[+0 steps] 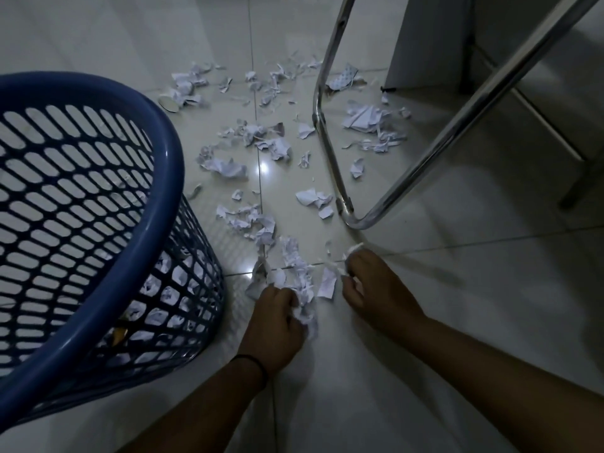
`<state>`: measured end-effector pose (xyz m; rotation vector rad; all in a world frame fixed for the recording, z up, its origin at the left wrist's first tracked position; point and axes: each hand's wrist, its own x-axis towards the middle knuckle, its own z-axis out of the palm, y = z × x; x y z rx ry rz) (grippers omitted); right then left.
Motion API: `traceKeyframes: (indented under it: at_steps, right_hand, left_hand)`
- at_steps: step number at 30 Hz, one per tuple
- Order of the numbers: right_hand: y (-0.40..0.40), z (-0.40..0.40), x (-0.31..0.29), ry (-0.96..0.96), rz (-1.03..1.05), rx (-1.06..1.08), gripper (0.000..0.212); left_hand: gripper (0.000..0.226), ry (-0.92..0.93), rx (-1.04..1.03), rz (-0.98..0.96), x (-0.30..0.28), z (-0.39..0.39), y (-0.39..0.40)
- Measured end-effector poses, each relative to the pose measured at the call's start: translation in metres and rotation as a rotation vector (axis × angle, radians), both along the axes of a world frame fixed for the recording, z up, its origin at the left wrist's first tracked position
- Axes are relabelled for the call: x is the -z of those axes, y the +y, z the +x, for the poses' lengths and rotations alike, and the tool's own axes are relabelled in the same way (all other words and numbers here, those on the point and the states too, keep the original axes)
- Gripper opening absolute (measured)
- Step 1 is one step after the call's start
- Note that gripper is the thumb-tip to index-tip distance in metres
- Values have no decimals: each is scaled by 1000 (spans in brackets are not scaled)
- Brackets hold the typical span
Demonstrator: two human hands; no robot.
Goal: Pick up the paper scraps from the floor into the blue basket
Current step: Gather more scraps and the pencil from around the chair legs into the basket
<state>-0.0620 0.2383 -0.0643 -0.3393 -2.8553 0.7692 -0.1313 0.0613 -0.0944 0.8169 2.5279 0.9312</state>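
On your left stands the blue basket, a round plastic bin with a smooth thick rim and a lattice wall of oval slots; through the slots you can see crumpled white paper already lying at its bottom. Just right of it, your left hand, a dark band on its wrist, curls round a bunch of the paper scraps low on the floor. Your right hand is also clenched on small white bits, close beside the left. The scraps are torn and crumpled white pieces, some printed, strewn from your hands up the middle of the floor. The floor is pale glossy tile with thin grout lines and a bright light reflection. On the right, a bent chrome tube frame stands among the scraps.
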Motion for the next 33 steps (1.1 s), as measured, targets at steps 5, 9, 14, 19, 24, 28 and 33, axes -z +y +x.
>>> traceKeyframes:
  at_steps: [5, 9, 14, 19, 24, 28, 33]
  right_hand:
    - [-22, -7, 31, -196, 58, -245, 57]
    - [-34, -8, 57, -381, 187, -329, 67]
    - [-36, -21, 53, -247, 147, -286, 32]
    - [-21, -14, 44, -267, -79, -175, 25]
    - [-4, -5, 28, -96, -312, 128, 16]
    - [-3, -5, 24, -120, -329, 162, 19]
    - [-3, 6, 30, -272, 47, -53, 9]
  left_hand:
    - [15, -74, -69, 29, -3, 0, -4]
    - [22, -169, -167, 90, -10, 3, -9]
    - [36, -129, -218, 74, -8, 9, -12]
    - [102, -70, -164, -72, 2, 2, -8]
    - [111, -67, -151, -215, 15, -13, 2]
    - [67, 128, -190, -357, 16, -13, 10]
    - [57, 207, -175, -214, 22, -1, 7]
